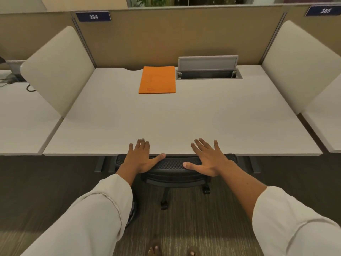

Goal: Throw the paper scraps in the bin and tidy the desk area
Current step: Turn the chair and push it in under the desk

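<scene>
"384" is read on the blue tag (93, 16) on the far partition, "385" on the tag (324, 10) to the right. An orange folder (157, 80) is laid flat at the far middle of the tabletop (184, 115), just left of an open cable hatch (208, 68). The chair (173, 167) is tucked under the near edge. The left hand (141, 158) and right hand (206, 160) are spread flat and empty over the chair back. No scraps or bin are seen.

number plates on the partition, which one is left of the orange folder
The plate reading 384, at the back partition's upper left above the orange folder. The 385 plate sits far right.
</scene>
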A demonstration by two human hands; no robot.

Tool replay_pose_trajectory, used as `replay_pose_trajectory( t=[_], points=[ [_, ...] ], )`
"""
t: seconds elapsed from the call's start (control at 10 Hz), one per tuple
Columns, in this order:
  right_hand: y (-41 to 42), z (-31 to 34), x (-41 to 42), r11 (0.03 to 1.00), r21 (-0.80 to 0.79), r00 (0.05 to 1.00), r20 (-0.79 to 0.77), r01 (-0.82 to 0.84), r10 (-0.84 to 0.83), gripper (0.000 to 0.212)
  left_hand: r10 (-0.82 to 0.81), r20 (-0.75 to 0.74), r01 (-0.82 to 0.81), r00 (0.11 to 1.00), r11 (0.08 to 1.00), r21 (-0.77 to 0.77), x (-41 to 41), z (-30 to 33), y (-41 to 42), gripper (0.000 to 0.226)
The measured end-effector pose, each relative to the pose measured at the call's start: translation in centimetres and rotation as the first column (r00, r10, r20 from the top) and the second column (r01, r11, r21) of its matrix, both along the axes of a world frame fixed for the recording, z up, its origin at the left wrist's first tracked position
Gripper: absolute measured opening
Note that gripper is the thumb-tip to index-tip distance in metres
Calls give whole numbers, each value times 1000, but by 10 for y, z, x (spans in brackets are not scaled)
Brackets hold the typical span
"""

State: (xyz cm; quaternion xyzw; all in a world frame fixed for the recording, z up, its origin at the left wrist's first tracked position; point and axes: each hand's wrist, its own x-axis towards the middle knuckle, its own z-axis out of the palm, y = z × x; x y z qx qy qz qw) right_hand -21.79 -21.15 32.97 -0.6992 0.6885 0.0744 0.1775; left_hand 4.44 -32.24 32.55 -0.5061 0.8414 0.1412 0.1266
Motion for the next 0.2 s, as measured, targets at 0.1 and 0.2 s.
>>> replay_pose_trajectory(
  t=[0.1,0.2],
  points=[
    [-2,3,-2,998,60,999,15,33,-34,113,55,-56,-52,997,997,49,-7,5,2,104],
    [-11,20,4,998,29,998,0,60,-60,104,64,-131,-70,989,997,-45,-16,20,-8,102]
  ],
)
